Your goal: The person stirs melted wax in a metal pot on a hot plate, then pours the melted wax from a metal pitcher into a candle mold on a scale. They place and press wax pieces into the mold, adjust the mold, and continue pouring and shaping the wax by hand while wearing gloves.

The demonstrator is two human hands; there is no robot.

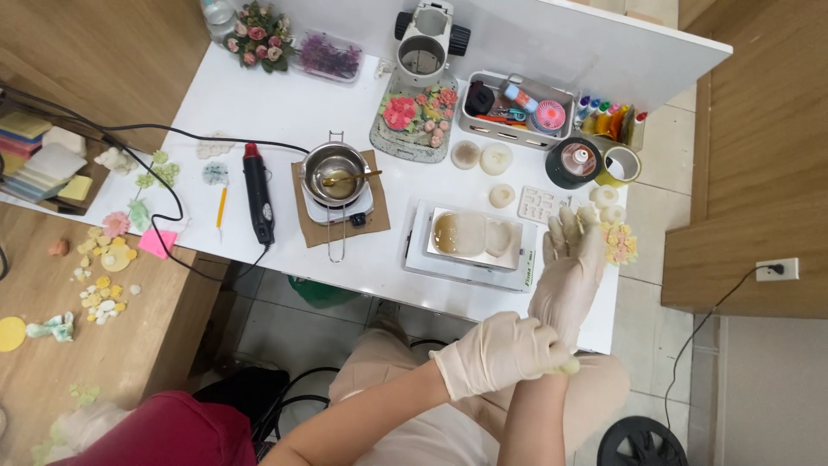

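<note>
Left hand [496, 354] gripping glove cuff [565, 367] at right wrist, pulling it on; right hand [569, 272] fingers spread open above worktop [276, 103].

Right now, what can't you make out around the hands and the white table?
Head view only:
- Right hand: its wrist is hidden by the left hand gripping the glove cuff.
- Pot: contents too small and glary to tell.
- Bin: jumbled items too small to identify.
- Black round thing: cut off by the bottom edge.
</note>
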